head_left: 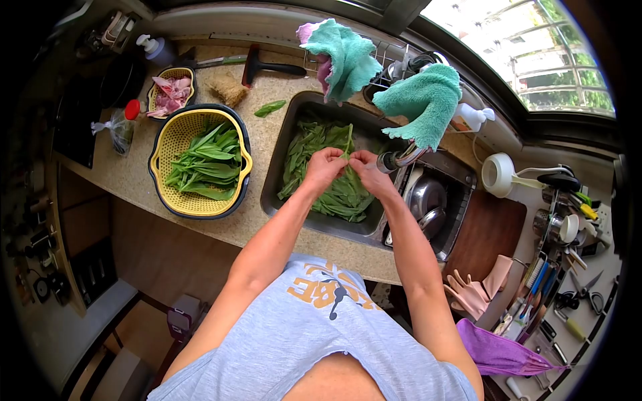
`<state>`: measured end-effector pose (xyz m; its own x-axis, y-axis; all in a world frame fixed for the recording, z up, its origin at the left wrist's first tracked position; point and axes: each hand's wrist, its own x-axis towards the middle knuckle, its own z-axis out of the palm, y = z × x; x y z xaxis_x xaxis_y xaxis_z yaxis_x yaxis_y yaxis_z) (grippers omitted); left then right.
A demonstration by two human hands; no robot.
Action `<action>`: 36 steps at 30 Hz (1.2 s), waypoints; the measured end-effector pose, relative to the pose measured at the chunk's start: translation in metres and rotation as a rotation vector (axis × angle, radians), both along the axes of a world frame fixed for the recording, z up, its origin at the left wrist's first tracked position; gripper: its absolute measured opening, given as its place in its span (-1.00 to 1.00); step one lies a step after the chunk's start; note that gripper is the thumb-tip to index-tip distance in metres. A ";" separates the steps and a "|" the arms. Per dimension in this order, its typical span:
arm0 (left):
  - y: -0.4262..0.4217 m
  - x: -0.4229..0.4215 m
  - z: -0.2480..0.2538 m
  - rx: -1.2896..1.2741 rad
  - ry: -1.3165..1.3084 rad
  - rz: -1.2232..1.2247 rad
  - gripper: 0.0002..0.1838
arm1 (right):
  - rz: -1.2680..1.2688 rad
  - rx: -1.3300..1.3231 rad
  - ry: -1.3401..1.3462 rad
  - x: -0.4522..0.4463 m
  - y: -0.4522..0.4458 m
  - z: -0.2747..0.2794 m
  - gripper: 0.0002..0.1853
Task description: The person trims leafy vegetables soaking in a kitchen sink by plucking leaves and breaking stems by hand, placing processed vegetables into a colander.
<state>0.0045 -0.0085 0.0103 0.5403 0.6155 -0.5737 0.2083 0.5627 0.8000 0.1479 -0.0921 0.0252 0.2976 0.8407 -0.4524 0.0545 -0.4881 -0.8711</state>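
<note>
Above the sink (273,179), my left hand (326,170) and my right hand (368,171) meet with their fingertips pinched on a green leafy stem (349,139). The stem points up and away from me between them. Loose leafy greens (348,200) fill much of the sink beneath my hands. To the left, a yellow basket (165,150) set in a dark bowl holds more long green leaves (208,164). A single leaf (270,108) lies on the counter between basket and sink.
The faucet (408,158) reaches in beside my right hand, with a teal cloth (422,100) over it. Steel lids (428,200) sit in the right basin. Behind the basket are a small basket of raw meat (172,92) and a black-handled tool (271,67). Pink gloves (476,291) hang at right.
</note>
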 end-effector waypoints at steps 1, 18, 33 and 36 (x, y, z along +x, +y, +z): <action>-0.001 -0.001 -0.001 -0.067 -0.079 0.043 -0.67 | 0.003 0.019 -0.037 0.000 0.000 0.000 -0.82; -0.002 0.001 0.002 -0.012 -0.099 0.027 -0.70 | -0.025 -0.030 0.032 0.003 -0.004 -0.004 -0.80; 0.004 -0.003 0.000 -0.155 0.005 0.048 -0.81 | -0.085 -0.042 0.251 0.003 0.003 0.005 -0.83; 0.003 -0.003 0.003 -0.047 -0.010 0.042 -0.81 | -0.158 -0.056 0.351 0.005 0.002 0.002 -0.82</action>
<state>0.0013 -0.0058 0.0129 0.5207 0.6101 -0.5972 0.1758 0.6079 0.7743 0.1527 -0.0903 0.0271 0.2407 0.7681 -0.5934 -0.3221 -0.5135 -0.7953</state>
